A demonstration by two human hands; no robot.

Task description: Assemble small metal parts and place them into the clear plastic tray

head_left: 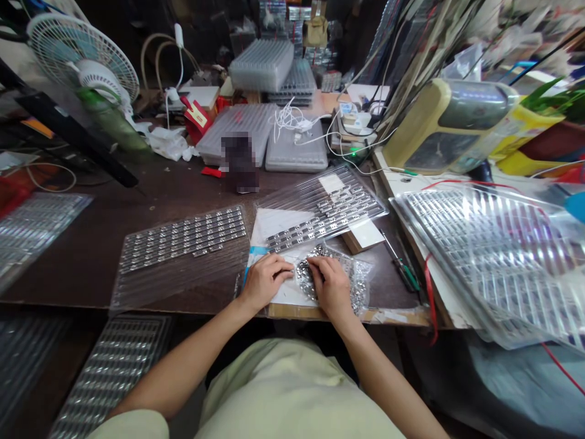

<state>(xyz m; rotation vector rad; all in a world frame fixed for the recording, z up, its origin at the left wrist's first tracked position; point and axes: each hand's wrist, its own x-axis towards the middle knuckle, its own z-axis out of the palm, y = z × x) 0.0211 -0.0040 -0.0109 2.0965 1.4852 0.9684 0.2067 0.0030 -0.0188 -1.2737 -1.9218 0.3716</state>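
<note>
My left hand (266,281) rests over the white sheet (286,295), its thumb and fingertips pinched on a small metal part (292,271). Close to its right, my right hand (333,285) reaches into a pile of small shiny metal parts (303,274) on a clear plastic bag (361,283). Its fingers are drawn together, and what lies between them is hidden. Beyond both hands, a clear ribbed tray (292,195) lies at a slant, partly filled with rows of dark-and-silver parts. Another ribbed tray (169,280) with such rows lies to the left.
A green-handled screwdriver (406,274) lies right of the bag. Stacked clear trays (493,262) overhang the right side. At the back are closed plastic cases (297,149), a white cable (292,122) and a dark pixelated object (241,161). A fan (86,61) stands back left.
</note>
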